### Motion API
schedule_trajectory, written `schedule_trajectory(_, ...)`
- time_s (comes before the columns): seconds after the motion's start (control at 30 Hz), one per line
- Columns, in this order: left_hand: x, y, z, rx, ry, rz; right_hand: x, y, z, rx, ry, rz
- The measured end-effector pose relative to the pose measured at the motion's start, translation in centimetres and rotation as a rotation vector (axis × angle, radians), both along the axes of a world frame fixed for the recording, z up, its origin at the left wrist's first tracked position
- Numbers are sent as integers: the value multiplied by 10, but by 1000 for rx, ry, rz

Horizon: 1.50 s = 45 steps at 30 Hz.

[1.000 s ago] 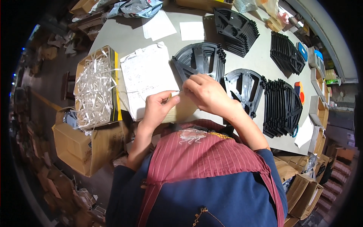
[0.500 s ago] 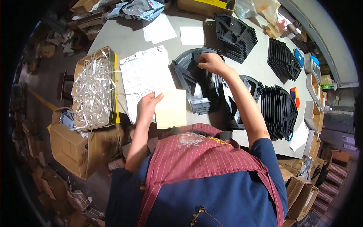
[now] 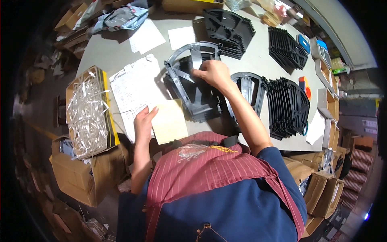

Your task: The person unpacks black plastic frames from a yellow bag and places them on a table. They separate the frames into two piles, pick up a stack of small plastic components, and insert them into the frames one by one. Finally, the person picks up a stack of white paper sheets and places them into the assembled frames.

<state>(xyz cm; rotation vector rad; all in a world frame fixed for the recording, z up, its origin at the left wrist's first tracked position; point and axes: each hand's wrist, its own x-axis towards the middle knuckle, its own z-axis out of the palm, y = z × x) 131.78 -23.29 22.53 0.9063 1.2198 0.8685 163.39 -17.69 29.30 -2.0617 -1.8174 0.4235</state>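
Observation:
My left hand pinches the edge of a stack of pale yellow paper sheets, just left of my waist. My right hand is closed at the inner spoke of a black plastic fan-shaped frame, which sits over a stack of dark pieces at the middle of the table. My fingertips there are partly hidden by the hand. Beneath my right forearm stands another fan-shaped frame. A row of closely nested frames lies to its right.
More black frames are stacked at the back and far right. A written-on white paper bundle lies left of centre. A box of clear plastic strips stands at the left edge. An orange tape dispenser lies at right.
The view has shifted, so the table things appear further left. The fan-shaped frame's spokes now stand out under my right hand, which has turned. My left hand still holds the yellow sheets.

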Motion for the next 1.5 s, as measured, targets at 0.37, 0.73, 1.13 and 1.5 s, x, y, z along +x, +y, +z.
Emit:
schedule_trajectory(0.37, -1, 6, 2, -95, -56, -59, 120, -130, -1, -419, -237, -313)
schedule_trajectory(0.73, -6, 0, 3, -56, -48, -33, 22, 7, 4, 20, 306, 461)
schedule_trajectory(1.13, -5, -2, 9, -27, -20, -64, -7, 39, -18, -222, -294, 170)
schedule_trajectory(1.5, -10, -1, 3, -48, -66, -76, 14, -43, 46, 8, 138, -60)
